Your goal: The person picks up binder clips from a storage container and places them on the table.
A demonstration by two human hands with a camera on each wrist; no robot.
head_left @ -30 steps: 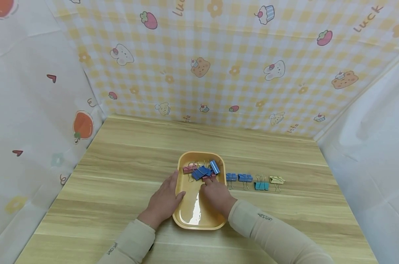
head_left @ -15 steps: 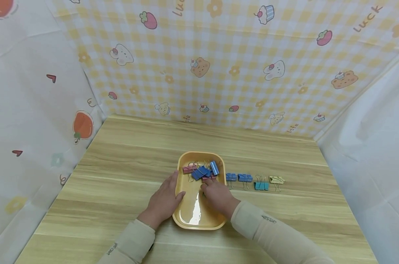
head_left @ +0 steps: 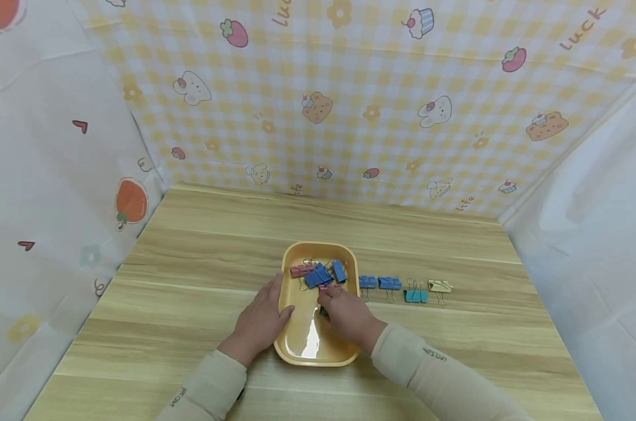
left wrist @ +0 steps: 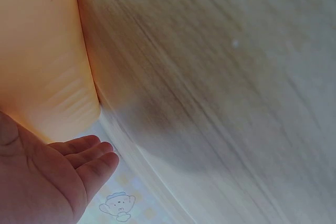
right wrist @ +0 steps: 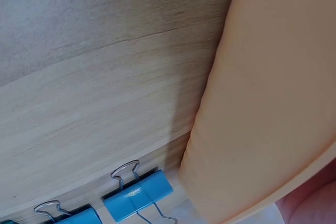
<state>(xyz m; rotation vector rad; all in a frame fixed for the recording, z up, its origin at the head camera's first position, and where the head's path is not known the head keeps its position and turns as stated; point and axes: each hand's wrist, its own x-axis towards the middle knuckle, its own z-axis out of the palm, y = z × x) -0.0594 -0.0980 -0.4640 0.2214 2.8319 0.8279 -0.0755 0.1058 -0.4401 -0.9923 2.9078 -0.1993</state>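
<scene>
A yellow-orange tray (head_left: pixel 318 361) holds several binder clips at its far end. My right hand (head_left: pixel 346 316) reaches inside it, fingers curled, pinching a green binder clip (head_left: pixel 324 311) that is mostly hidden under the hand. Just beyond those fingertips lies a pink clip (head_left: pixel 328 287). Blue clips (head_left: pixel 318 276) are heaped beside another pink clip (head_left: pixel 302 270), and one more blue clip (head_left: pixel 339 271) leans near the right wall. My left hand (head_left: pixel 260 318) rests along the tray's left side, fingers straight outside and thumb over the rim; its fingers (left wrist: pixel 94 163) also show in the left wrist view.
Right of the tray, a row of clips lies on the wooden table (head_left: pixel 455 362): two blue ones, the outer blue clip (head_left: pixel 389 283) among them, a teal clip (head_left: pixel 415 296) and a yellow clip (head_left: pixel 441 286). A checked cloth (head_left: pixel 318 140) hangs behind.
The green clip has come into sight under my right hand, which has shifted slightly right. Blue clips in the heap have moved, the rightmost settling lower. My left hand has stayed in place.
</scene>
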